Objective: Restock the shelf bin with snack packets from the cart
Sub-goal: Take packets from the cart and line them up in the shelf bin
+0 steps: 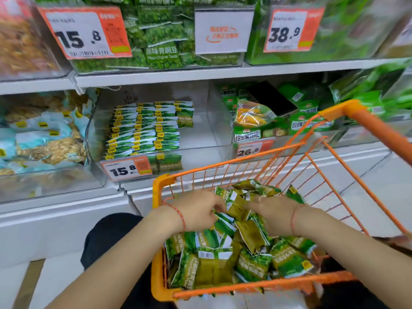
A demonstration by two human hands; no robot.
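- The orange wire cart (245, 288) sits nearest the camera, its near rim low in the view and its handle (374, 126) rising on the right.
- A loose heap of green snack packets (252, 262) fills the cart's floor, lying at all angles, some face up and some showing olive backs.
- Both forearms reach down into the cart, each wrist wearing a thin red cord.
- The left hand (198, 210) is curled over the heap, its fingertips pinching the edge of a packet near the middle of the pile.
- The right hand (274, 214) rests on the heap just beside the left, fingers bent into the packets; whether it truly holds one I cannot tell, as the fingers are blurred and partly hidden.
- A dark-clothed knee (109, 237) shows below the left arm, beside the cart.
- Beyond the cart's far rim stands the clear shelf bin (214, 130), with a price tag (126, 169) reading 15.8 on its front.
- Inside the bin, matching green packets (147, 128) stand in neat rows on its left side; the right side shows bare plastic.
- Bins on either side hold pale blue bags (42, 139) to the left and mixed green bags (267, 121) to the right.
- The upper shelf (200, 73) carries more green pea packs and further price tags.
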